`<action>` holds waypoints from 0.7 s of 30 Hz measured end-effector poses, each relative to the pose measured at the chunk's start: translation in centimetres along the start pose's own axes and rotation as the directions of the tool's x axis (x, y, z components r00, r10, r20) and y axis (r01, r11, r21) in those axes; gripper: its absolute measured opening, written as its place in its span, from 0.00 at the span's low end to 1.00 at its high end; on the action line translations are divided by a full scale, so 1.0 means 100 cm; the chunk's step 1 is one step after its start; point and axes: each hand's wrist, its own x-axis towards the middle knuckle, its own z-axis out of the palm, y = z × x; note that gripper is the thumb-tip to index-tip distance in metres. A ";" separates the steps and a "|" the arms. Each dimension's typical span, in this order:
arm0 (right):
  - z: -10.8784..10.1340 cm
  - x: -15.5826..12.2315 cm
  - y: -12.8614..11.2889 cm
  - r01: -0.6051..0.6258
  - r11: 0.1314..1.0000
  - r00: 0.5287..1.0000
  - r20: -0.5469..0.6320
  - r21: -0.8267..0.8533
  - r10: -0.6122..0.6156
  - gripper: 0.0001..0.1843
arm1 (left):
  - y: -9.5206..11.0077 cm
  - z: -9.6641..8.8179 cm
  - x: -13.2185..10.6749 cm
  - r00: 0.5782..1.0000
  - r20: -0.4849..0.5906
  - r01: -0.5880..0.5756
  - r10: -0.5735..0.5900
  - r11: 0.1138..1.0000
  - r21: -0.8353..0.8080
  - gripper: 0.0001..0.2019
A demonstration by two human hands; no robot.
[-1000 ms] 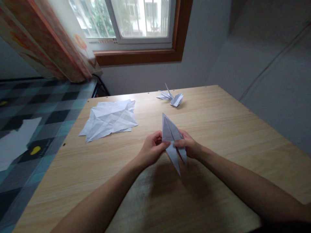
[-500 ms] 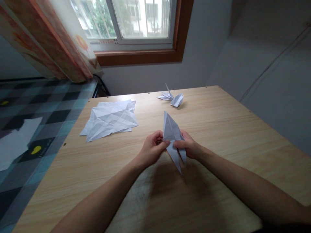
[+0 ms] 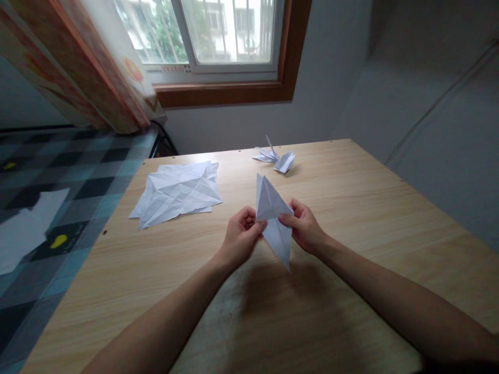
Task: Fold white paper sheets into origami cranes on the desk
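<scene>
Both my hands hold a folded white paper piece [image 3: 273, 218], a long kite shape with points up and down, lifted above the wooden table [image 3: 351, 218]. My left hand [image 3: 241, 236] pinches its left edge between thumb and fingers. My right hand [image 3: 304, 226] pinches its right edge the same way. A finished white paper crane [image 3: 276, 157] sits at the far side of the table, beyond my hands.
A stack of creased white paper sheets [image 3: 177, 191] lies at the table's far left. A checked bed cover [image 3: 54, 197] with a white sheet on it is left of the table. Behind stand a curtain [image 3: 97, 67], a window and grey walls.
Both hands have lifted the folded paper slightly up and away from me, and its lower flaps have come together into one point.
</scene>
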 end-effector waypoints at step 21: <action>-0.006 0.004 0.002 0.207 0.935 0.973 -0.040 -0.287 -0.228 0.11 | -0.005 -0.002 0.003 0.975 -0.130 -0.176 0.178 0.984 0.029 0.05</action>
